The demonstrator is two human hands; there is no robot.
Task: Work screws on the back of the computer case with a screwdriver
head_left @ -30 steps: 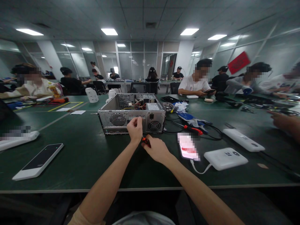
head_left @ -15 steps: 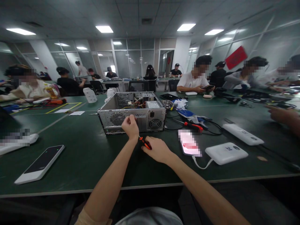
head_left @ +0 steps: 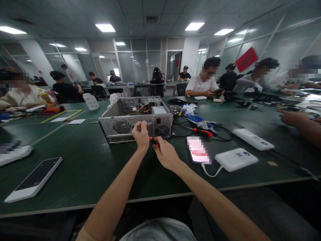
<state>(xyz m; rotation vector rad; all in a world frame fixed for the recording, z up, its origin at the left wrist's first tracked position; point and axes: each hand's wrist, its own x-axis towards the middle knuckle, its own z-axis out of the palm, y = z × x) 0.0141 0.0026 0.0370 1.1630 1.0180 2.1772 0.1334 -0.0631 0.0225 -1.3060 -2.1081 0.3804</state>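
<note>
An open grey computer case (head_left: 120,125) lies on the dark green table (head_left: 82,167), its rear panel with fan grilles facing me. My left hand (head_left: 141,134) is pinched closed at the rear panel, fingers pressed together on something too small to make out. My right hand (head_left: 165,154) is closed round a small screwdriver with an orange-red handle (head_left: 153,139), whose tip points toward the left hand and the panel.
A phone (head_left: 197,150) is cabled to a white power bank (head_left: 236,159) right of my hands. Another screwdriver (head_left: 202,131), cables and a second white pack (head_left: 253,139) lie beyond. A white device (head_left: 32,179) sits at left. Other people sit around; someone's hand (head_left: 291,117) reaches in at right.
My right hand has lifted the screwdriver up and closer to the case's rear panel and my left hand. The view shifted slightly, so everything sits a little further left.
</note>
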